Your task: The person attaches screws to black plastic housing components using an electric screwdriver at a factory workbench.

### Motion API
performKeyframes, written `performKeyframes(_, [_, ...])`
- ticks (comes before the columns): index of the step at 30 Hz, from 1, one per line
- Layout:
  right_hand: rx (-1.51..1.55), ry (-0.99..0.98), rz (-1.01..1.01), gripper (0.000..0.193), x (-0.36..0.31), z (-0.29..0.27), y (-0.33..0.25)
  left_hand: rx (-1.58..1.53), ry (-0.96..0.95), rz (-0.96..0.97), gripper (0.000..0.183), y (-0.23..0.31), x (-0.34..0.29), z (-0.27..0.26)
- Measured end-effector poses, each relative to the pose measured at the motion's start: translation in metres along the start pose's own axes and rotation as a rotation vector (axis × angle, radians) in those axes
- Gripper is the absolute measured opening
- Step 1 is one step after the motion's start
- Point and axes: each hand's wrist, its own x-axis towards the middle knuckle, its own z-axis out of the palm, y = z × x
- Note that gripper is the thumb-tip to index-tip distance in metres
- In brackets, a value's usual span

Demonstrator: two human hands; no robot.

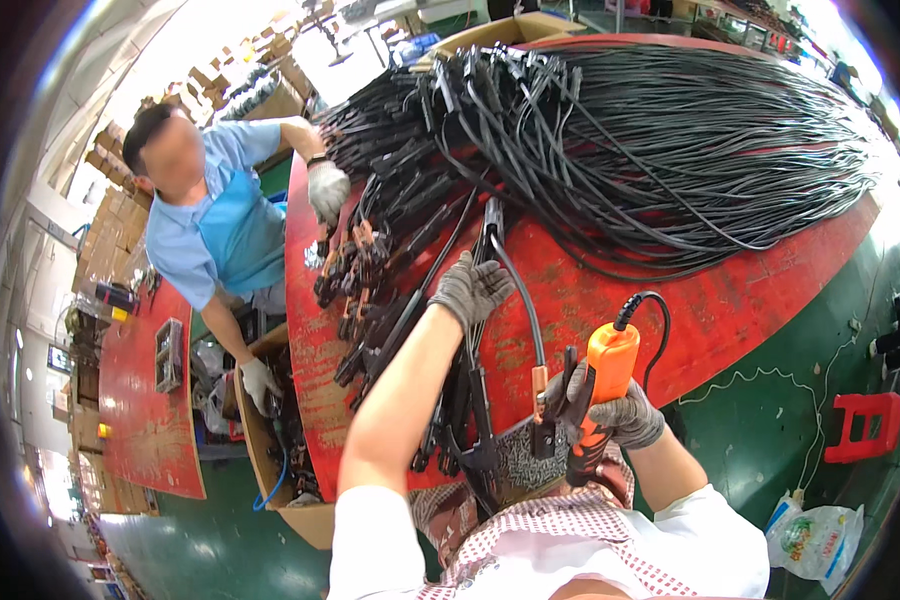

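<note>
My right hand (632, 414), in a grey glove, grips an orange and black corded power tool (612, 362) held upright close to my apron. Beside that hand's fingertips are a copper-coloured cable end (540, 385) and a dark clamp-like piece; whether the fingers touch them is hard to tell. My left hand (477, 288), also gloved, lies over a strand of black cables (492, 225) with its fingers stretched out to the right. A tray of small metal parts (530, 462) sits at the table's near edge, partly behind the tool.
A large bundle of black cables (690, 150) covers the far side of the red table (590, 300). At left, a co-worker (220, 210) in blue has one gloved hand by the cable ends, the other over a cardboard box (260, 430). A red stool (863, 428) stands at right.
</note>
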Motion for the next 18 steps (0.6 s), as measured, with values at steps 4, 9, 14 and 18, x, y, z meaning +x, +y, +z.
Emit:
performKeyframes(4, [0.289, 0.029, -0.049, 0.029, -0.003, 0.003, -0.012, -0.452, 0.016, 0.028, 0.070, -0.010, 0.055, 0.033])
performKeyframes(9, [0.345, 0.080, -0.038, 0.025, -0.014, -0.008, -0.012, -0.506, -0.264, -0.085, 0.041, 0.004, 0.071, 0.014])
performKeyframes(14, [0.419, 0.060, -0.089, 0.027, -0.010, -0.006, -0.005, -0.081, -0.095, -0.078, 0.020, -0.012, 0.020, 0.020])
performKeyframes(18, [0.459, 0.044, 0.015, 0.028, 0.002, 0.003, -0.001, -0.050, -0.349, -0.060, 0.016, -0.010, 0.019, -0.010])
